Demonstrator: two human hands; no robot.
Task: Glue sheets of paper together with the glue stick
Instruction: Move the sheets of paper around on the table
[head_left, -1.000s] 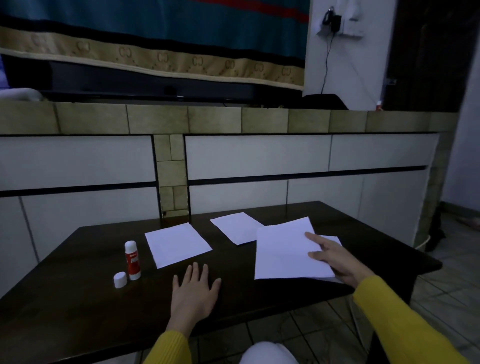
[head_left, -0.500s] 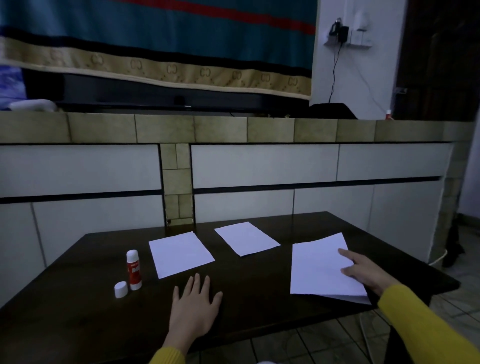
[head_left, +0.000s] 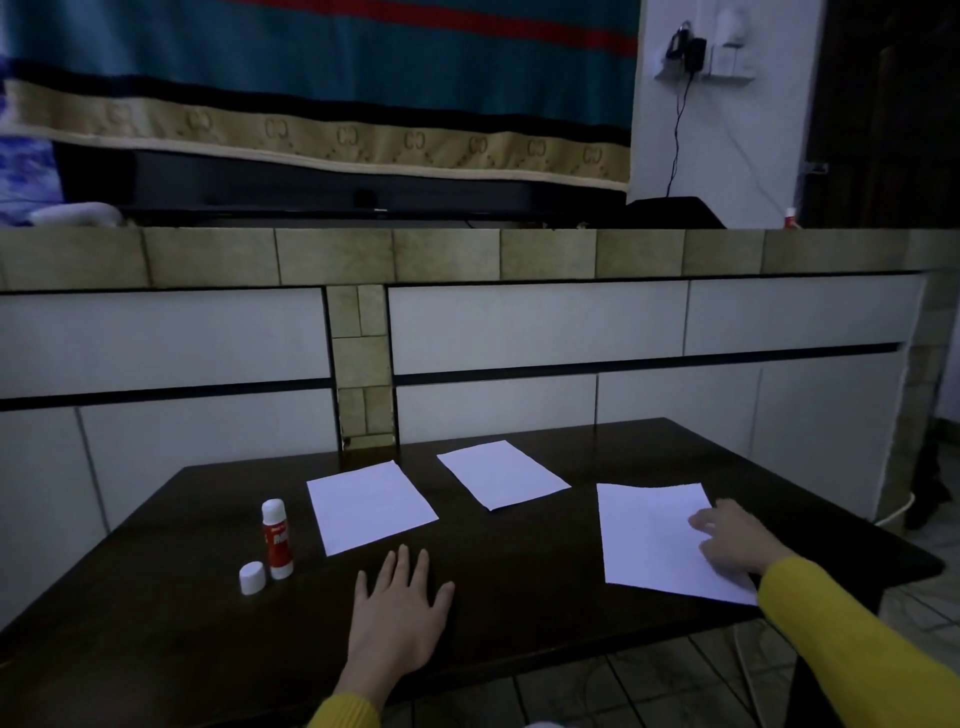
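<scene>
I am resting my left hand (head_left: 397, 610) flat on the dark table (head_left: 156, 639), fingers straight and slightly spread, holding nothing. My right hand (head_left: 737, 538) is lying palm down on the right-hand sheet (head_left: 652, 535), fingers relaxed and fairly straight, pressing on the paper rather than gripping it. That sheet is sitting near the table's right front edge, its long axis running from me toward the far wall, with its near right corner tucked under my wrist.

The glue stick (head_left: 276, 538) is standing upright to the left of my left hand, its long axis vertical and its uncapped white tip pointing up. Its white cap (head_left: 252, 577) is standing just beside it on the near left side; I cannot tell whether the 2 are touching.

2 more sheets are lying flat farther back. The left sheet (head_left: 371, 506) is lying just right of the glue stick, its long axis angled slightly leftward going away from me. The middle sheet (head_left: 503, 474) is lying apart from it, farther back, tilted the same way.
</scene>
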